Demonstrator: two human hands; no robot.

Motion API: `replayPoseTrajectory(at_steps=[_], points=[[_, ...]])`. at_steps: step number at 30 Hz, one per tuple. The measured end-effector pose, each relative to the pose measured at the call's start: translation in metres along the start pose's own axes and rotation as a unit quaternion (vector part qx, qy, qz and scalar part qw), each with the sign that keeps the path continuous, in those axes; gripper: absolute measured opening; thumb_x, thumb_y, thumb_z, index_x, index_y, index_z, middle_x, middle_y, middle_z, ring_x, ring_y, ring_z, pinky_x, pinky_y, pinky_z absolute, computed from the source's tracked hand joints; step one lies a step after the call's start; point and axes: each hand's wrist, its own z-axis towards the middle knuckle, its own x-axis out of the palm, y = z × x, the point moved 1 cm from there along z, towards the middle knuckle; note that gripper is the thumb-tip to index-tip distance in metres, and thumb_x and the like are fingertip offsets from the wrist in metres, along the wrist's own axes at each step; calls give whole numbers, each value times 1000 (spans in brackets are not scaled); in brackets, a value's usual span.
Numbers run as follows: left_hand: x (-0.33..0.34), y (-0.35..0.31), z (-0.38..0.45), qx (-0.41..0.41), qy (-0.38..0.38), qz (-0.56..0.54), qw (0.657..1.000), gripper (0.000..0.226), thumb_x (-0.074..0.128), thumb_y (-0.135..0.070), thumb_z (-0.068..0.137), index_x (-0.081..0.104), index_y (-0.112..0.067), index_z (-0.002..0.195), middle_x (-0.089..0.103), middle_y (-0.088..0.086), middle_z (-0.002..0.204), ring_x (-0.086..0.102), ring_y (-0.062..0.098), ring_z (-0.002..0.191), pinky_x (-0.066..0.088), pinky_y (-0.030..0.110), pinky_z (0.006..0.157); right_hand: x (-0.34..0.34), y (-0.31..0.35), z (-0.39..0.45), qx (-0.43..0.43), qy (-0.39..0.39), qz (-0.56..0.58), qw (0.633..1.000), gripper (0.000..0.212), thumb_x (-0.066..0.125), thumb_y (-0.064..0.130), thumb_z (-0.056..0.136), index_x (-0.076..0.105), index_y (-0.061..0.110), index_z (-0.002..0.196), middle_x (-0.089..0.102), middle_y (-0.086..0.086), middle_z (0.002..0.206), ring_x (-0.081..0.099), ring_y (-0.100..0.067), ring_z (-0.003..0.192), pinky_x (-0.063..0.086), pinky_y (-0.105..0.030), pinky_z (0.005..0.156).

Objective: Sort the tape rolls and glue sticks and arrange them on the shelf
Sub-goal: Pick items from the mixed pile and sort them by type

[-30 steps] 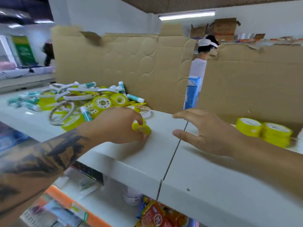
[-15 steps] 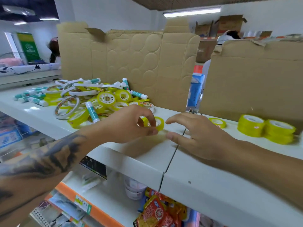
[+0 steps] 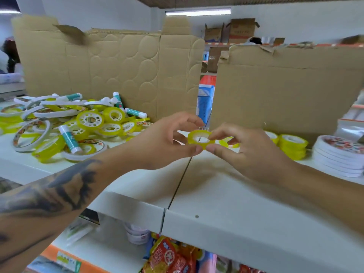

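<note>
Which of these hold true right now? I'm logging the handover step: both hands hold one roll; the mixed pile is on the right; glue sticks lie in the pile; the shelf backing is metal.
1. The left hand and right hand pinch one small yellow tape roll. True.
2. The mixed pile is on the right. False: left.
3. White-and-teal glue sticks lie in it. True.
4. Backing is metal. False: brown cardboard sheet.
</note>
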Motion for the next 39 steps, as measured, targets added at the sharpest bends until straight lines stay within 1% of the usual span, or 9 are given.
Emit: replayPoseTrajectory(at_steps=[2,5,9,14,19,26,30,34,39], points=[[2,-2,4,-22,10,74,997,56,76,-46,87,49,-48,136,55,-31,130,61,4,116,51,27,94,-12,-13,7,30,-20,-36,999,18,66,48,91,65,34,102,65,26,97,57,14,94,39,-7,79],[8,3,5,-73,77,210,972,69,62,-66,88,32,-55,149,43,-27,146,43,6,136,36,21,97,-24,-38,21,82,-18,-122,989,20,61,50,95,61,32,103,69,11,92,60,-16,86,46,-32,79],[21,22,2,-85,166,294,938,79,39,-85,82,21,-57,154,20,-16,167,14,8,154,15,37,125,-25,-65,31,151,20,-214,965,23,54,51,98,58,30,106,69,1,97,61,-30,96,45,-38,84],[26,34,0,-92,191,309,927,82,22,-91,76,16,-63,152,10,-18,169,2,10,157,2,44,127,-9,-80,33,181,42,-263,947,23,47,52,101,56,31,106,70,4,100,59,-26,105,28,-35,88],[26,36,1,-82,189,314,927,80,23,-89,79,15,-62,153,10,-17,169,4,12,157,3,44,127,-7,-76,28,197,49,-272,941,24,46,52,102,55,31,107,58,6,85,44,-23,97,29,-41,103],[25,36,1,-79,189,317,926,85,20,-91,73,16,-62,153,11,-16,169,5,13,157,5,45,127,-2,-83,27,174,79,-305,933,24,41,54,101,52,33,104,60,9,82,56,-22,103,30,-50,105],[23,31,2,-63,177,312,931,80,27,-88,79,27,-56,152,23,-18,165,16,12,155,13,43,126,-4,-79,29,167,65,-294,939,22,46,50,100,54,33,112,63,11,101,57,-20,106,29,-46,104],[3,38,4,-56,65,312,946,76,33,-90,81,47,-47,141,50,-20,144,49,12,135,41,40,111,-18,-59,37,133,54,-284,948,23,45,43,102,54,32,120,60,8,123,56,-21,110,28,-39,98],[-40,50,5,-107,-48,467,876,54,56,-62,91,54,-34,137,60,-4,132,56,24,123,48,35,93,-11,-26,39,81,72,-251,962,27,44,45,102,53,33,125,57,10,125,55,-21,114,30,-35,93]])
